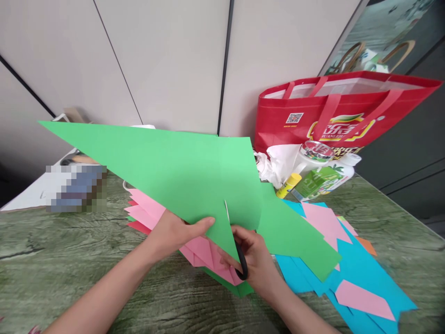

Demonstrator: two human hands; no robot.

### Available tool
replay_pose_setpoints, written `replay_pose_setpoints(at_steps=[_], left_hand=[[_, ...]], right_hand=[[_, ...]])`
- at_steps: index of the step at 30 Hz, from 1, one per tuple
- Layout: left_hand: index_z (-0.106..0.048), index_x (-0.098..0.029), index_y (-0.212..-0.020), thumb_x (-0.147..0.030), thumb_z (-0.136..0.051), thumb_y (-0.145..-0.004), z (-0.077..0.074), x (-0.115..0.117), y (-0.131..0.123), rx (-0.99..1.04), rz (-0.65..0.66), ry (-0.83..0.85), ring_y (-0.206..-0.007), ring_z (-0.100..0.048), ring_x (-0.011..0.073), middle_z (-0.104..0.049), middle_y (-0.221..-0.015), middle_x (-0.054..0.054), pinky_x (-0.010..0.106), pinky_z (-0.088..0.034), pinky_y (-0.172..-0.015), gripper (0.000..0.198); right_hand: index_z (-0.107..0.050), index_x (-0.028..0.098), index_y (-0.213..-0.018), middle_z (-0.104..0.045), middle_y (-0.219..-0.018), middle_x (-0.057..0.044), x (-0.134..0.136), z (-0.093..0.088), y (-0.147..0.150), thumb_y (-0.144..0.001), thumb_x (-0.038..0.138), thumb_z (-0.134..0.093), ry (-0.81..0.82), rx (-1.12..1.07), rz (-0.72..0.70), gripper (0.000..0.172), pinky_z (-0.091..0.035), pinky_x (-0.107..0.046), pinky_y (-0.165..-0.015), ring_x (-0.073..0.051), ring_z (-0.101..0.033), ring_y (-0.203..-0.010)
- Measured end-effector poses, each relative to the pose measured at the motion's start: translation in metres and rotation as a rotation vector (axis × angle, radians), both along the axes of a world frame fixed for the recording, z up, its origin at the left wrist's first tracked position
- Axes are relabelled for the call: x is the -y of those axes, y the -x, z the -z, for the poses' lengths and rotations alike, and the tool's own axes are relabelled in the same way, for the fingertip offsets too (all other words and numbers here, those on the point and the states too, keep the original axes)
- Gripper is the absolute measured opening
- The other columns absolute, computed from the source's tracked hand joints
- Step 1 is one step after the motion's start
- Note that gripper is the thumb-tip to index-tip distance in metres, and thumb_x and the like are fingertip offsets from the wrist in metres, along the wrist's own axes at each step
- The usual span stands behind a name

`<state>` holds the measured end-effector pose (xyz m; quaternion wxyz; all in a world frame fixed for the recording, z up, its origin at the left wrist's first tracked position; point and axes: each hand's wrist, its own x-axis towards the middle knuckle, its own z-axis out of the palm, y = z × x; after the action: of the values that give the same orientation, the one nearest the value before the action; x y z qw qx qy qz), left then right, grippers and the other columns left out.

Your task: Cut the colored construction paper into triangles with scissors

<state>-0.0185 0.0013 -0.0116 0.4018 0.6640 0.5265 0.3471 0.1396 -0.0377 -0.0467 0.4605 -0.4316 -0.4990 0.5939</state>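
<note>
A large green paper sheet is held up over the table, with a short cut running up from its lower edge. My left hand pinches the sheet's lower edge beside the cut, thumb on top. My right hand is closed in the black handles of scissors, whose blades are hidden behind the paper at the cut. Under the hands lie pink paper pieces and more green paper.
Blue sheets and pink cut pieces lie at the right on the green wood-grain table. Behind stand a red shopping bag, a yellow glue stick, a green carton and crumpled tissue.
</note>
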Motion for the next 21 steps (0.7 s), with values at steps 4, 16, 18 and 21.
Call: replay_pose_setpoints(at_steps=[4,16,18,21], left_hand=[[-0.055,-0.021,-0.108,-0.037,-0.062,-0.069,0.0018,0.0,0.0005,0.01,-0.005,0.01,-0.101,-0.057,0.0261,-0.069,-0.095,0.005,0.044,-0.036,-0.096,0.042],[-0.048,-0.021,-0.12,-0.032,-0.063,-0.07,-0.0034,-0.0066,0.0061,0.451,-0.035,0.139,-0.106,-0.054,0.026,-0.058,-0.119,0.007,0.041,-0.046,-0.088,0.053],[-0.047,-0.021,-0.121,-0.031,-0.064,-0.07,-0.0021,-0.0069,0.0063,0.413,-0.038,0.114,-0.108,-0.053,0.0255,-0.056,-0.122,0.007,0.041,-0.044,-0.09,0.054],[-0.046,-0.021,-0.121,-0.033,-0.064,-0.069,0.0015,-0.0059,0.0046,0.297,-0.077,0.066,-0.11,-0.051,0.0246,-0.054,-0.124,0.007,0.04,-0.042,-0.093,0.056]], right_hand=[[-0.054,0.017,-0.06,-0.056,-0.048,0.006,0.001,0.002,-0.0003,-0.055,0.021,-0.076,-0.012,-0.018,-0.003,0.023,-0.038,-0.019,-0.041,-0.008,-0.047,-0.039],[-0.06,0.017,-0.067,-0.057,-0.053,0.006,0.0012,0.0095,-0.0012,-0.054,0.018,-0.077,0.049,-0.116,-0.006,0.022,-0.041,-0.016,-0.04,-0.006,-0.048,-0.041],[-0.06,0.018,-0.069,-0.057,-0.052,0.007,0.0008,0.0091,-0.0003,-0.053,0.016,-0.077,0.033,-0.127,-0.004,0.023,-0.042,-0.016,-0.041,-0.007,-0.049,-0.041],[-0.062,0.019,-0.073,-0.061,-0.056,0.006,-0.0004,0.0065,0.0011,-0.054,0.014,-0.077,-0.043,-0.137,0.013,0.025,-0.046,-0.018,-0.052,-0.009,-0.055,-0.05]])
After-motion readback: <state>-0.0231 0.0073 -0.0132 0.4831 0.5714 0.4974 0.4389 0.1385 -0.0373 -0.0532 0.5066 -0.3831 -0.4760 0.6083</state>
